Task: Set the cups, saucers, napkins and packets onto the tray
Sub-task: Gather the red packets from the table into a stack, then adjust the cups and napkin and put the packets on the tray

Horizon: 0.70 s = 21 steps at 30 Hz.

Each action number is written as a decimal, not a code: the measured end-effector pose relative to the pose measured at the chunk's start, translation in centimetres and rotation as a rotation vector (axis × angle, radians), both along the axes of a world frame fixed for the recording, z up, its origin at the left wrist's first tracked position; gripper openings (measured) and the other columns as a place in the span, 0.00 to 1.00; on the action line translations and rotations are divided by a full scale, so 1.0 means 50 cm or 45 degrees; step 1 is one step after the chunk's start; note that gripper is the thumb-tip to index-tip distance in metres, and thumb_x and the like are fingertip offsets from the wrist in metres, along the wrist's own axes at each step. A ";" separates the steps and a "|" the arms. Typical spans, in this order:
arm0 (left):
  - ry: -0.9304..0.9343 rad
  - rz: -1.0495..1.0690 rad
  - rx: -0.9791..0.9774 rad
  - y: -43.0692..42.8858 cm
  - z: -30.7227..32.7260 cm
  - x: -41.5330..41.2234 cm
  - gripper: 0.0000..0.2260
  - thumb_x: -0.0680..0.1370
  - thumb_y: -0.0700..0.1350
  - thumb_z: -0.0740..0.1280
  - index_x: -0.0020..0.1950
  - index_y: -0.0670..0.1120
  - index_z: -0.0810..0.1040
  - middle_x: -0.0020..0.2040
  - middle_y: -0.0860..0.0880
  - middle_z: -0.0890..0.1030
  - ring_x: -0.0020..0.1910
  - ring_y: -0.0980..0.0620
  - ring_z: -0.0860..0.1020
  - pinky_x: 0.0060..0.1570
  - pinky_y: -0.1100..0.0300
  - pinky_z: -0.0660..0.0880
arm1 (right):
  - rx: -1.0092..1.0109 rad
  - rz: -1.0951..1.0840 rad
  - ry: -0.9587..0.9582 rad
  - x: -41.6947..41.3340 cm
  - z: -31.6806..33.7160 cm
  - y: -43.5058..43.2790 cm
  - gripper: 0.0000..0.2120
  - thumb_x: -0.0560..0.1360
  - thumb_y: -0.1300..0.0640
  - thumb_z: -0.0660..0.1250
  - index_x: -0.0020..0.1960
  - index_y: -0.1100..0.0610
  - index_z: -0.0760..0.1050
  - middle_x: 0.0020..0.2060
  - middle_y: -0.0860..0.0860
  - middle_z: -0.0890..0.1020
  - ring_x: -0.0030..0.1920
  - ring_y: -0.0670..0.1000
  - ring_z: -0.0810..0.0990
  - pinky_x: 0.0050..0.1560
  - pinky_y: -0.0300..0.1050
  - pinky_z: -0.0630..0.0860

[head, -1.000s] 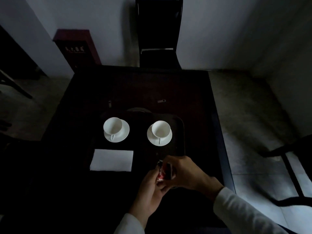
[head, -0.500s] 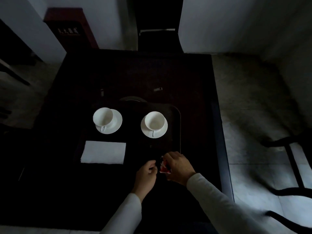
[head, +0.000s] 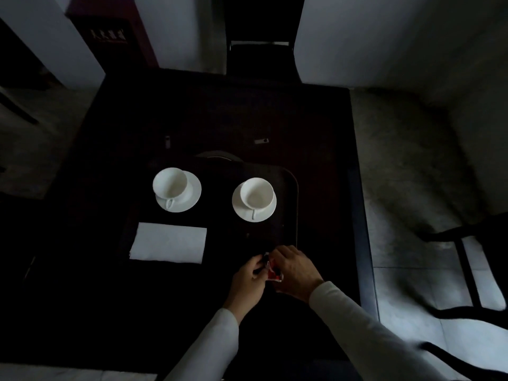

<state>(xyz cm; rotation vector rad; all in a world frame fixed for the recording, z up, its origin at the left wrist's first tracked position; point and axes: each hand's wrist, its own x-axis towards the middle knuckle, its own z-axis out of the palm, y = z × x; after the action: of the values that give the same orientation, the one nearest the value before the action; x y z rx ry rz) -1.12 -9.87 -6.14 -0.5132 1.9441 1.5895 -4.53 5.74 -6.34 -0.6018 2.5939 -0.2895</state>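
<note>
Packets point(head: 275, 274), small, red and white, are held between both hands at the near right corner of the dark rectangular tray point(head: 296, 193). Whether the packets touch the tray cannot be told.

The left hand point(head: 248, 281) has a narrow grip, with its fingertips pinching the packets' left end. The right hand point(head: 295, 270) has its fingers curled over the packets from the right, its grip closed on them. Both sleeves are white.

The tray lies on a dark table point(head: 316, 119). The right white cup point(head: 257, 193) stands upright on a white round saucer point(head: 242, 214) in the tray's right half, its handle toward the person. The left white cup point(head: 170, 184) stands upright on a second white saucer point(head: 192, 200), its handle also on the near side. A white folded napkin point(head: 169, 243) lies flat just beside that saucer, on its near side. The tray's left edge is lost in shadow, so it cannot be told whether the left white cup and the napkin lie within it.

A dark chair point(head: 259, 56) stands at the table's far side.
</note>
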 end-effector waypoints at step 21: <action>0.476 0.464 -0.050 -0.473 0.093 -0.150 0.17 0.83 0.48 0.64 0.72 0.59 0.73 0.65 0.62 0.77 0.61 0.70 0.75 0.60 0.70 0.72 | -1.052 -0.790 0.167 -0.200 0.147 -0.424 0.11 0.82 0.53 0.66 0.62 0.52 0.81 0.49 0.45 0.86 0.50 0.38 0.83 0.51 0.34 0.79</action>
<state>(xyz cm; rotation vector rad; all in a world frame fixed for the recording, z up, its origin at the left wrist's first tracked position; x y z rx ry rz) -8.61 -33.51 -1.51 -0.6535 2.2558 1.9935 -14.54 -15.45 1.01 -0.0234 2.6492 -1.6027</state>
